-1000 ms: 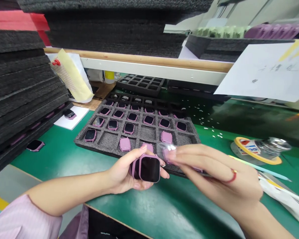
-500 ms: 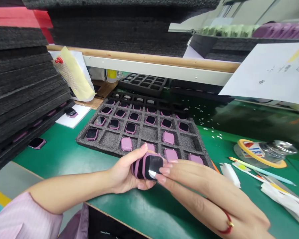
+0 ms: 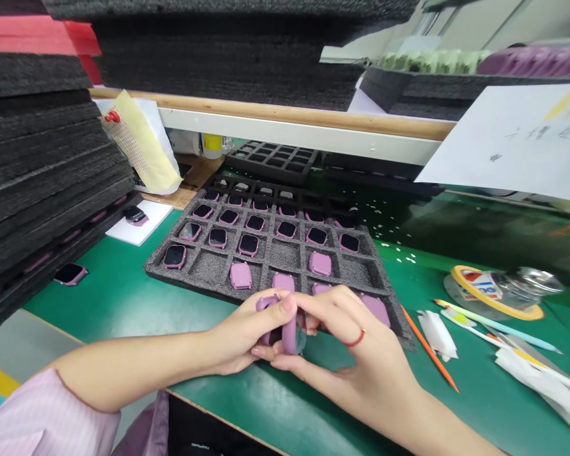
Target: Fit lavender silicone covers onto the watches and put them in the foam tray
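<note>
The left hand [image 3: 244,329] had its fingers clamped on smooth purple watches with round corners. At least two were there, but the hands hid too much for me to count them all. The front watch [image 3: 289,334] was turned edge-on, in front of the bumpy grey tray [image 3: 168,278]. The right hand [image 3: 356,339] pinched it too, its thumb low and its other fingers high.

All this was above a shiny green counter [image 3: 123,310]. One thin orange pencil [image 3: 430,348] lay to the right, near a crinkly white bundle [image 3: 437,334].

The tray was soft foam with square holes. Its nearest row had four watches with purple backs up and one with a black screen up. The next row had one back and three screens up. The row after that had six screens up.

One glass jar [image 3: 498,294] with a shiny metal top stood to the right. To the left, one watch was on the counter and one on a flat white card [image 3: 145,225].
</note>
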Demonstrator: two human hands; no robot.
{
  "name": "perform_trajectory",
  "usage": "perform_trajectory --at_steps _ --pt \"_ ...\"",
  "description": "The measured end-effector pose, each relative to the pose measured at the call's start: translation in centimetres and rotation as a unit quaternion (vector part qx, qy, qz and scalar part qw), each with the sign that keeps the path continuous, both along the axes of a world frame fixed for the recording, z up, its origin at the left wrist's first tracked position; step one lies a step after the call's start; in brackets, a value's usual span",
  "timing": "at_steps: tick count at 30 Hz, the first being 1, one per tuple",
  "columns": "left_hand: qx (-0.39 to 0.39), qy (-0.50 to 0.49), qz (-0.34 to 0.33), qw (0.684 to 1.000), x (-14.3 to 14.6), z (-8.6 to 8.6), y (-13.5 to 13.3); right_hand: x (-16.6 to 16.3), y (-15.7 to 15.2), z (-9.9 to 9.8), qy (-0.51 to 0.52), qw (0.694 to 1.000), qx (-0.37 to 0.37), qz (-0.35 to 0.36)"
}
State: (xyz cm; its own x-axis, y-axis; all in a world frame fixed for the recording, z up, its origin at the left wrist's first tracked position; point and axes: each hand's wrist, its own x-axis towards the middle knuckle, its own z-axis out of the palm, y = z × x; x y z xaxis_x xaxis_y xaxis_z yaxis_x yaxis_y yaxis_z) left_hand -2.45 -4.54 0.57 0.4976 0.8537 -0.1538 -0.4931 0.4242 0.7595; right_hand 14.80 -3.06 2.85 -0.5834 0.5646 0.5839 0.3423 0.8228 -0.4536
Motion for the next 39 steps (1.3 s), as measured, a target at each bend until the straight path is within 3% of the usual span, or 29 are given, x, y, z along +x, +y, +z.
perform_trajectory --at_steps 4,14,18,20,22,28,33,39 --pt "-0.022 -0.035 -0.013 0.999 -0.2 -0.1 0.4 0.6 0.5 0.3 0.034 0.998 -0.045 0.005" --pt "-0.076 -0.049 -0.009 0.996 -0.2 0.0 0.4 1.3 1.4 1.0 -0.014 0.999 0.033 0.023" --pt "-0.106 -0.040 0.022 0.993 -0.2 -0.1 0.6 3.9 4.9 0.7 -0.047 0.991 0.057 -0.110" --pt "-0.116 -0.024 0.032 0.992 -0.3 0.0 0.7 5.9 7.2 0.1 -0.071 0.980 0.022 -0.183" --pt "-0.103 -0.011 0.030 0.994 -0.4 0.0 0.8 7.9 9.3 -0.6 -0.112 0.971 -0.031 -0.208" --pt "-0.052 0.035 0.022 0.998 -0.3 0.2 0.6 10.3 11.2 -1.8 -0.177 0.961 -0.107 -0.183" --pt "-0.073 -0.010 0.007 0.997 -0.1 0.4 0.7 9.6 10.6 -1.3 -0.202 0.958 -0.089 -0.182" --pt "-0.077 -0.046 -0.004 0.996 -0.2 0.5 0.6 9.2 11.2 -2.7 -0.217 0.956 -0.090 -0.173"
